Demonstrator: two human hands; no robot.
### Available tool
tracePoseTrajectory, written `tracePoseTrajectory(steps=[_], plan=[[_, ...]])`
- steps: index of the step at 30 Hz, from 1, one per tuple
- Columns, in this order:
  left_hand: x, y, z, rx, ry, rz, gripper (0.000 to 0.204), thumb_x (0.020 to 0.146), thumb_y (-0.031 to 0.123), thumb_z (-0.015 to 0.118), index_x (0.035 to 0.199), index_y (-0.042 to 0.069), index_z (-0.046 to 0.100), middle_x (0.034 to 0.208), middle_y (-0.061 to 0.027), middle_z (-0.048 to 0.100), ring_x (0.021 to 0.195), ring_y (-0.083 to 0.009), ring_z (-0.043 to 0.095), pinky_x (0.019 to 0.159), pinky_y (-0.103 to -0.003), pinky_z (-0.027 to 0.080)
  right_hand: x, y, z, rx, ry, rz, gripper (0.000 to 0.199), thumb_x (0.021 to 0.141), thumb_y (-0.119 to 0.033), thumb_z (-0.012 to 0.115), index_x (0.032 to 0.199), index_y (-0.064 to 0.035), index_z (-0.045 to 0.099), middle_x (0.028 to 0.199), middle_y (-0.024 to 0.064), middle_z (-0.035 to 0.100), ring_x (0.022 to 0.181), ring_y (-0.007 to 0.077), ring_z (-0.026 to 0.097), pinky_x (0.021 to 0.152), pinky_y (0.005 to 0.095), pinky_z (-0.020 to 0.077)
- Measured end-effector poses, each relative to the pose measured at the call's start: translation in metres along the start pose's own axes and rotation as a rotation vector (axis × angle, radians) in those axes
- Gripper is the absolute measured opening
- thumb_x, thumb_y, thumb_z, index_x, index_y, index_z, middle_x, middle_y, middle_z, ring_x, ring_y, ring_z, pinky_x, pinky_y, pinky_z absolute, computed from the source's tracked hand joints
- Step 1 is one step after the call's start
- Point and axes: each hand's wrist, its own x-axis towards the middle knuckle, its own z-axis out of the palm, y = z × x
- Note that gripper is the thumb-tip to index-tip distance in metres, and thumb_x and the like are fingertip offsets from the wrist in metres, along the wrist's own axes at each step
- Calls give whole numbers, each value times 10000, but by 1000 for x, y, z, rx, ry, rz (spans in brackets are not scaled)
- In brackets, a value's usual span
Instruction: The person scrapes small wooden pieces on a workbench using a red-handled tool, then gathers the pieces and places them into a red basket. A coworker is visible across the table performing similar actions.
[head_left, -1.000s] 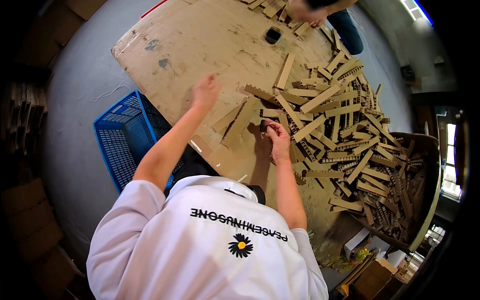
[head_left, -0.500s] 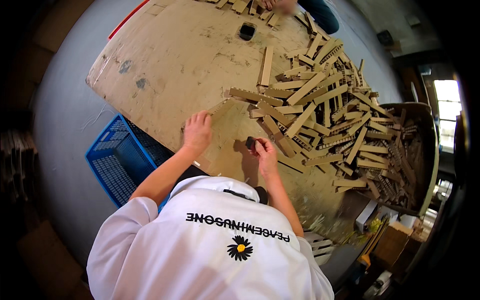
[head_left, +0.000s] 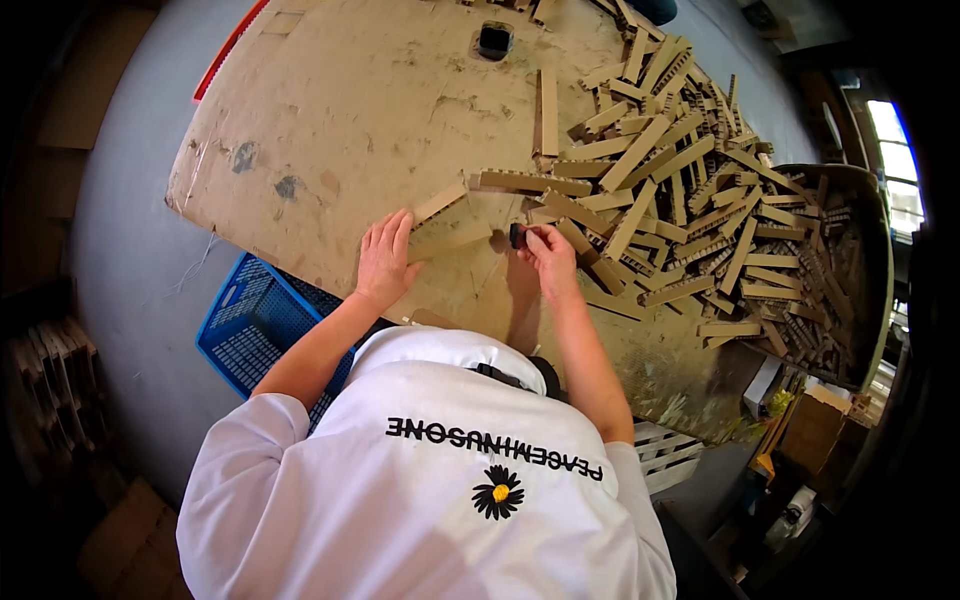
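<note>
My left hand [head_left: 387, 258] lies over the ends of two cardboard strips on the table, fingers stretched out. One narrow strip [head_left: 440, 204] runs off from its fingertips, with a ribbed edge; a paler flat strip [head_left: 455, 241] lies just nearer, beside the thumb. In my right hand [head_left: 551, 260], fingers closed, is a small black block [head_left: 517, 236]; its exact kind cannot be made out. It is just above the table, near the right end of the paler strip. A dark spot on the table shows beside it.
A large heap of cardboard strips [head_left: 640, 222] covers the right side of the table [head_left: 330, 120], spilling toward a big bin [head_left: 880, 290]. A dark square dish [head_left: 495, 40] stands at the far side. Below the left edge is a blue plastic crate [head_left: 245, 325].
The view has shifted. My right hand has moved slightly right and away from me with the black block, which has turned. The paler strip now shows beside my left hand.
</note>
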Motion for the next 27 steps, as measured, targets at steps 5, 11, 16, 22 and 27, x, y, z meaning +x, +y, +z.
tracePoseTrajectory(steps=[5,11,16,22,27], plan=[[8,-2,18,-34,-123,295,677,796,138,836,1422,76,584,1532,-117,531,1432,-362,460,1187,-539,374,47,-39,-14,-225,-1,-112,138,1026,-128,697,1145,-69,739,959,-18,728,772,63,618,701,216,487],[31,34,28,179,-148,431,669,862,252,806,1476,139,567,1654,-89,410,1529,-390,352,1237,-677,254,19,-74,0,-118,-52,-101,185,1075,-115,633,1233,-36,688,1097,33,723,912,129,698,765,268,568],[8,44,34,224,-108,158,704,873,266,799,1526,215,543,1676,-65,384,1557,-419,301,1220,-739,208,-15,-23,7,-20,-12,-106,197,1049,-95,670,1216,8,683,1082,63,726,901,144,699,772,291,597],[14,14,57,79,-24,345,797,799,211,840,1532,186,525,1640,-71,439,1550,-414,319,1253,-677,226,-18,-14,29,-580,81,-297,140,943,-66,774,1063,-16,722,989,66,733,855,191,701,723,337,563],[22,10,46,-96,-7,316,775,766,191,864,1462,83,541,1606,-98,468,1531,-406,354,1268,-602,278,-18,-32,46,-1100,-44,-788,171,875,-44,793,1030,-67,723,937,125,663,840,329,684,728,406,559]])
